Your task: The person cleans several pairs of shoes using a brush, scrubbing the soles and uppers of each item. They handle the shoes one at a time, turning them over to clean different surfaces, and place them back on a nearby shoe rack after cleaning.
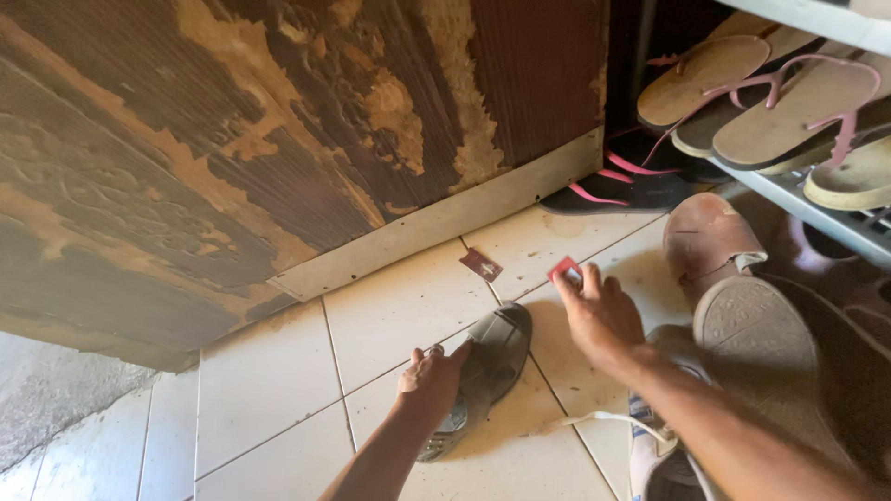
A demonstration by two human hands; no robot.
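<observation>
We record the left hand (432, 378) gripping a grey shoe (483, 371) at its heel end, fingers curled over the edge, sole side up on the tiled floor (278, 408). The right hand (599, 311) pinches a small red scrap (564, 270) between thumb and fingertips, just above the tiles beyond the shoe's toe. A second red scrap (481, 264) lies on the floor near the worn wooden door (278, 139). We judge the step in hand to be clearing scraps from around the shoe; lifting the second scrap calls for a further reach forward. Both forearms extend low and forward, the right wrist bent down. A shoe rack (807, 195) with sandals (789, 102) stands at right.
</observation>
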